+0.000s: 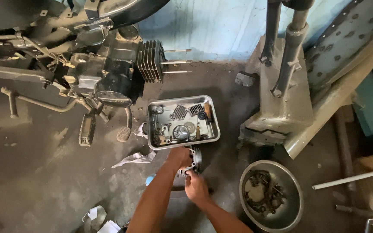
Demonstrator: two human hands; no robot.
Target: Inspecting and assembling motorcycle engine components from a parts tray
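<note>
My left hand (178,158) grips a grey finned engine cylinder part (194,159) that rests on the concrete floor just below a metal tray (211,113). My right hand (196,186) is closed at the part's lower edge, fingers pinched on something small that I cannot make out. The tray holds several small engine pieces, a round gear and a wooden-handled tool. A stripped motorcycle engine (109,73) with a finned cylinder and three bare studs stands at the upper left.
A round steel bowl (296,196) with a greasy chain sits at the lower right. A grey metal press stand (281,95) is on the right. White rags (132,159) lie left of my arm. A white pipe (352,177) lies far right.
</note>
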